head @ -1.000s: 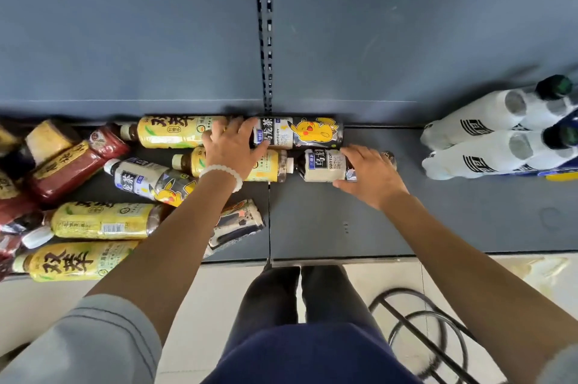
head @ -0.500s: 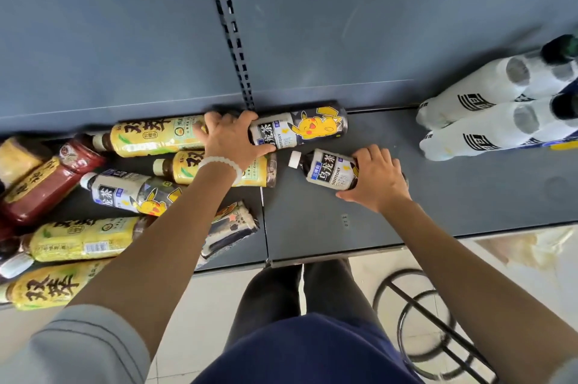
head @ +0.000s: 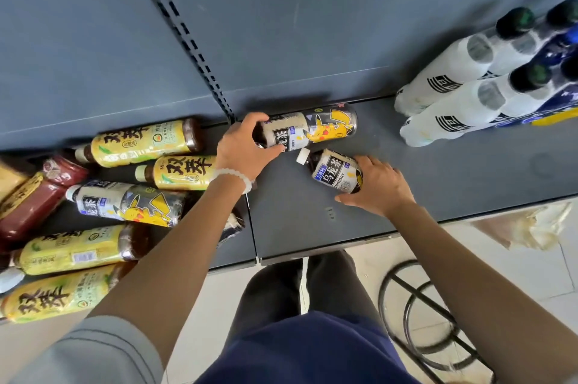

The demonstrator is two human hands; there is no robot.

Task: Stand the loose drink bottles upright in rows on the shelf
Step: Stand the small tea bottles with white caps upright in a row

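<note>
Tilted tea bottle (head: pixel 336 171), cap up-left

shelf (head: pixel 438 196): matt grey painted metal, smooth, lightly scuffed
back panel (head: pixel 312 24): same matt grey metal, with a slotted upright strip
tea bottles (head: pixel 309 130): clear plastic, glossy printed wrap labels
white bottles (head: pixel 450 111): frosted white plastic, dark caps
bracelet (head: pixel 234 174): smooth pale beads
sleeve (head: pixel 93 352): soft grey cloth
floor (head: pixel 516 264): pale glossy tile

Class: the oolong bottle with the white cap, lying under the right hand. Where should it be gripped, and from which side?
Grip the oolong bottle round its labelled middle, from above on the base side, where the right hand sits. It lies tilted, cap up-left, so this leaves the cap free to swing upright.
</note>
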